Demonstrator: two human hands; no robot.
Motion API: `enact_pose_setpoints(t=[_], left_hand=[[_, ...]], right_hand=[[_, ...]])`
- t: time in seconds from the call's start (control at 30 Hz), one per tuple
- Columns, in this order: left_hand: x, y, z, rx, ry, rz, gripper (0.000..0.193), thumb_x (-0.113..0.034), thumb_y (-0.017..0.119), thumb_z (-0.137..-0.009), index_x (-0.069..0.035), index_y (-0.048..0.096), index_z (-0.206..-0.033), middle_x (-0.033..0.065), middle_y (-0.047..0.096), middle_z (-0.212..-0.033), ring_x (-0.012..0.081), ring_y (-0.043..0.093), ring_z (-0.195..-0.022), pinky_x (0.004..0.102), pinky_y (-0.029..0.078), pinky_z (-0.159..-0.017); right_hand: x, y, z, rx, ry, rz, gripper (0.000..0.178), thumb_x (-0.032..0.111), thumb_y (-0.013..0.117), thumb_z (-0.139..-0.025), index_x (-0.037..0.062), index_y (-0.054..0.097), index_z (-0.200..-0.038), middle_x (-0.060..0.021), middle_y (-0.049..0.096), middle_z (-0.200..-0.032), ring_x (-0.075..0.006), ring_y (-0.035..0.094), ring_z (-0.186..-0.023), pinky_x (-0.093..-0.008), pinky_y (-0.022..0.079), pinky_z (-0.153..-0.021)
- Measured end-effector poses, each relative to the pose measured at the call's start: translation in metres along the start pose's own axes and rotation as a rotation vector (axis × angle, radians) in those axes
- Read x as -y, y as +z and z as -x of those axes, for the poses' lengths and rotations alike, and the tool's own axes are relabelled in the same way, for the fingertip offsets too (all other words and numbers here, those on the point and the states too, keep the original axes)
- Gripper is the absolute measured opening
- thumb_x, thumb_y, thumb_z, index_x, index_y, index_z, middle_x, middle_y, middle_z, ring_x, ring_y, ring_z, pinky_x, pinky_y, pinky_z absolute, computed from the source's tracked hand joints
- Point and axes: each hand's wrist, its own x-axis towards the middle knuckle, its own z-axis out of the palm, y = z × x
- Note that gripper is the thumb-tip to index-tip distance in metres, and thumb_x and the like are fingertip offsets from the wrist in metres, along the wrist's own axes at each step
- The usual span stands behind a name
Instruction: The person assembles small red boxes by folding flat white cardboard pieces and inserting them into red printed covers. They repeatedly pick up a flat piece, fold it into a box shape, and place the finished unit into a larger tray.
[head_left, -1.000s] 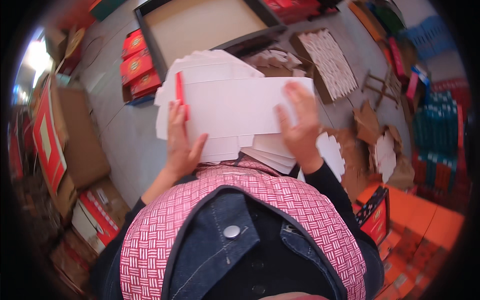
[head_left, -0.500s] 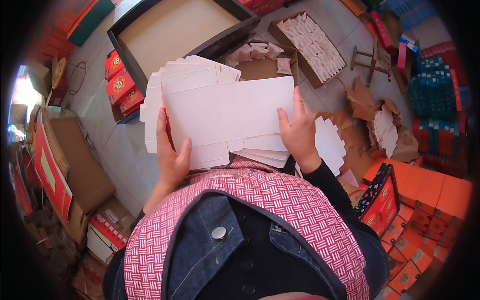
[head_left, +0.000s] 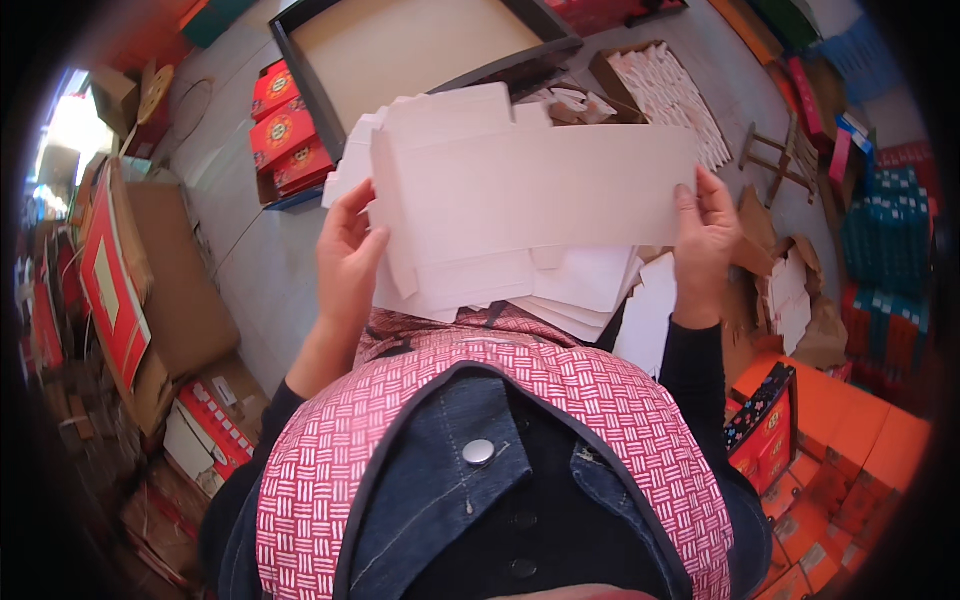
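A flat white carton blank (head_left: 520, 195) with flaps and tabs spans the space between my hands, its plain inner side up. My left hand (head_left: 350, 255) grips its left folded edge, thumb in front and fingers curled behind. At the far right end, my right hand (head_left: 706, 235) pinches the blank between thumb and fingers. Beneath it a stack of similar white blanks (head_left: 580, 290) rests near my lap, partly covered. The lower part of the held blank overlaps that stack.
Ahead stands a large black-rimmed tray (head_left: 420, 45). Red printed boxes (head_left: 290, 135) sit left of it, a carton of small white packets (head_left: 670, 100) to its right. A wooden stool (head_left: 780, 165) lies farther right. Orange boxes (head_left: 850, 420) are stacked at lower right, flattened cardboard (head_left: 180, 280) at left.
The blank is lifted and tilted off the stack, and its right end has moved right. My right hand has moved right with it and closed on its edge; my left hand's fingers have curled in.
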Motion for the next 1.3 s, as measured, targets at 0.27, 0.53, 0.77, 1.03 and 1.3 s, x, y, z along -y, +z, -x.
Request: enact_pose_setpoints(t=[0.27, 0.53, 0.77, 1.03, 1.3], left_hand=[[-0.018, 0.008, -0.011, 0.147, -0.002, 0.138, 0.051, -0.007, 0.068, -0.083, 0.0, 0.045, -0.128, 0.0061, 0.058, -0.117, 0.0124, 0.054, -0.107, 0.0278, 0.044, -0.093], [-0.069, -0.009, -0.054, -0.032, 0.399, -0.07, 0.032, 0.007, 0.049, -0.088, 0.004, 0.055, -0.12, 0.0042, 0.063, -0.104, 0.0092, 0.06, -0.095, 0.0208, 0.046, -0.085], [-0.094, 0.023, -0.037, 0.711, 0.511, 0.002, 0.067, -0.011, 0.071, -0.084, -0.004, 0.039, -0.142, 0.0137, 0.047, -0.136, 0.0216, 0.058, -0.114, 0.0286, 0.054, -0.08], [-0.113, 0.067, -0.097, 0.451, 1.08, -0.473, 0.115, -0.036, 0.089, -0.058, -0.01, 0.023, -0.149, 0.0145, 0.024, -0.154, 0.0309, 0.029, -0.14, 0.0459, 0.032, -0.11], [-0.132, 0.059, -0.126, 0.763, 0.806, -0.166, 0.093, -0.041, 0.083, -0.069, -0.012, 0.037, -0.144, 0.0124, 0.05, -0.137, 0.03, 0.048, -0.128, 0.042, 0.041, -0.102]], right_hand=[[-0.015, 0.008, -0.024, -0.015, 0.266, -0.321, 0.034, -0.001, 0.055, -0.091, -0.0062, 0.048, -0.124, -0.0136, 0.063, -0.111, -0.0164, 0.062, -0.098, -0.0271, 0.05, -0.087], [0.021, 0.005, -0.01, 0.26, 0.437, -0.492, 0.032, 0.003, 0.058, -0.09, -0.0049, 0.048, -0.119, -0.0134, 0.062, -0.111, -0.0176, 0.061, -0.101, -0.0289, 0.047, -0.091], [0.025, 0.012, -0.016, 0.266, 0.206, -0.203, 0.033, 0.007, 0.058, -0.088, -0.0058, 0.055, -0.119, -0.0104, 0.064, -0.109, -0.0174, 0.063, -0.094, -0.0295, 0.05, -0.083], [0.038, 0.002, -0.145, 0.891, 0.037, 0.146, 0.037, 0.015, 0.066, -0.084, -0.0037, 0.059, -0.115, -0.0069, 0.067, -0.102, -0.0135, 0.064, -0.089, -0.0287, 0.052, -0.079], [0.086, 0.072, -0.138, 1.097, -0.236, 0.654, 0.024, 0.007, 0.062, -0.081, -0.0012, 0.066, -0.102, -0.0108, 0.068, -0.084, -0.0202, 0.065, -0.074, -0.0318, 0.053, -0.077]])
